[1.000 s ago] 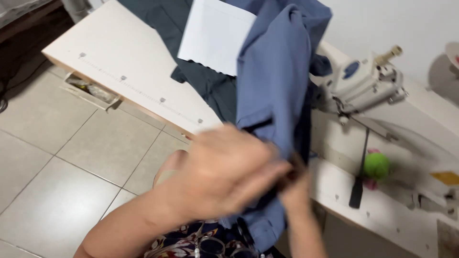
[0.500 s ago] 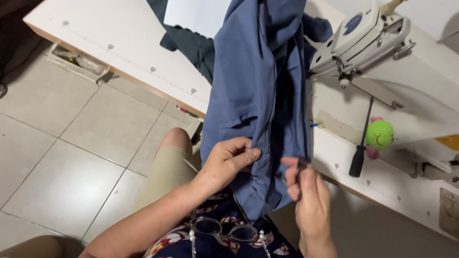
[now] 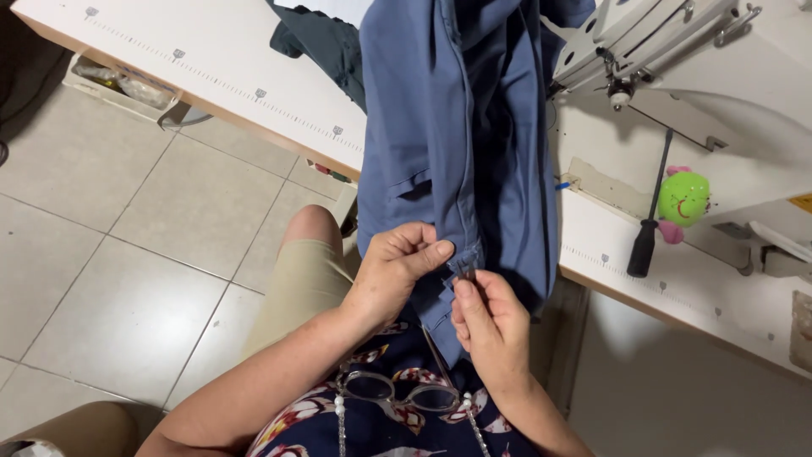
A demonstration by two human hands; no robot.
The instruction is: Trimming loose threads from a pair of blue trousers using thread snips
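Note:
A blue garment (image 3: 461, 127) hangs from the sewing table down onto my lap. My left hand (image 3: 396, 267) pinches its seam near the lower edge, thumb against the fabric. Just to the right, my right hand (image 3: 489, 326) holds a small dark metal tool (image 3: 465, 272) whose tip touches the same seam. Both hands sit close together over my lap. A white sewing machine (image 3: 668, 42) stands on the table at the upper right, and the garment drapes past its left side.
The white table (image 3: 220, 68) has a ruler strip along its edge. A black-handled screwdriver (image 3: 647, 228) and a green ball-shaped pincushion (image 3: 683, 196) lie right of the garment. Dark green fabric (image 3: 321, 38) lies behind. Glasses (image 3: 397, 391) hang at my chest. Tiled floor (image 3: 101, 254) is left.
The view has dropped toward my lap. My left hand came off the cloth it was bunching and now pinches the seam; my right hand rose to meet it with the tool.

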